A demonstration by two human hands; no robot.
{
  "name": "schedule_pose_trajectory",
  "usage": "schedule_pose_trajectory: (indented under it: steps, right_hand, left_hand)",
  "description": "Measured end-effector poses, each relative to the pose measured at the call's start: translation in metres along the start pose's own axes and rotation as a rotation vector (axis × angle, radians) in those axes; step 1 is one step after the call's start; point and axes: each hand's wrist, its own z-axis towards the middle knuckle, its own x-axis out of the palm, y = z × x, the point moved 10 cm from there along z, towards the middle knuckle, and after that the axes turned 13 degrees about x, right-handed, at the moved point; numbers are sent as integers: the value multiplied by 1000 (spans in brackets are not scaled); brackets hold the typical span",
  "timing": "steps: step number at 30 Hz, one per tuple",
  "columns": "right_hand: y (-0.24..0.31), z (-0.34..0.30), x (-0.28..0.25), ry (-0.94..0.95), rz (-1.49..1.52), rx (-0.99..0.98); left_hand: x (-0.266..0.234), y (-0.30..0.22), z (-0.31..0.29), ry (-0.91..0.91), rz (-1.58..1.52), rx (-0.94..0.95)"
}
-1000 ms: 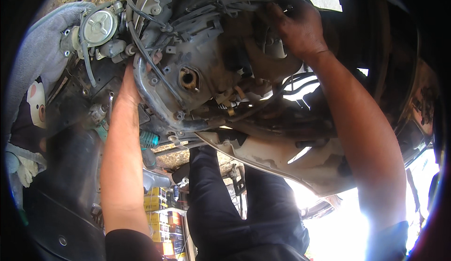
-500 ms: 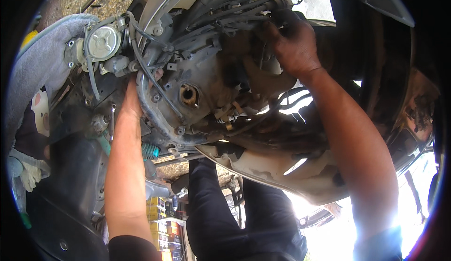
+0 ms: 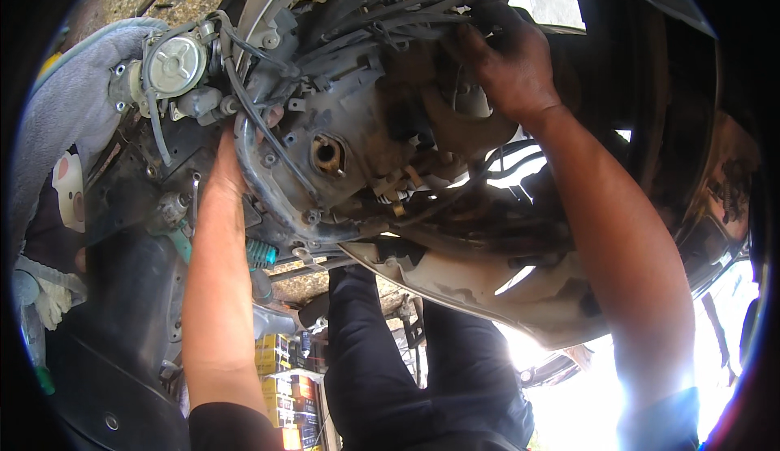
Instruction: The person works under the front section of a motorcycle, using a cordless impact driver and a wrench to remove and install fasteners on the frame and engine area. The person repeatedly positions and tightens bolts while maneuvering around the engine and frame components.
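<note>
My left hand (image 3: 231, 161) reaches in behind a grey metal frame tube (image 3: 246, 154) of a partly stripped motorcycle or scooter. Its fingertips show on the tube's far side, so it appears wrapped round it; the rest is hidden. At the upper right, my right hand (image 3: 520, 69) is deep among dark cables (image 3: 406, 22) beside the black wheel area. Its fingers are curled and in shadow, and what they hold cannot be made out. Between the hands sits a dusty engine part with a round port (image 3: 328, 153). A carburettor-like round metal unit (image 3: 176, 65) hangs to the left.
A grey cloth (image 3: 69, 97) drapes over the left side. A pale body panel (image 3: 471, 288) curves below the engine, above my dark-trousered legs. A teal spring (image 3: 262, 253) stands near my left forearm. Yellow boxes (image 3: 272, 355) are stacked lower down, and a black panel (image 3: 114, 329) lies lower left.
The view has shifted slightly. My right hand stays among the cables with only a small movement, and my left hand remains behind the frame tube.
</note>
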Motion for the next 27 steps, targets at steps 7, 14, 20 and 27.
schedule_pose_trajectory:
  steps: [7, 14, 20, 27]
  right_hand:
    - [0, 0, 0, 6, 47, -30]
    - [-1, 2, 1, 6, -32, -31]
    - [-3, 1, 2, 22, 4, -16]
    - [-6, 1, 4, 53, 35, 19]
  left_hand:
    - [-3, -3, 0, -32, 12, 10]
    - [-3, -6, 2, -14, 18, 46]
    - [-2, -9, 2, -20, 19, 63]
    - [0, -8, 1, -23, -7, 26]
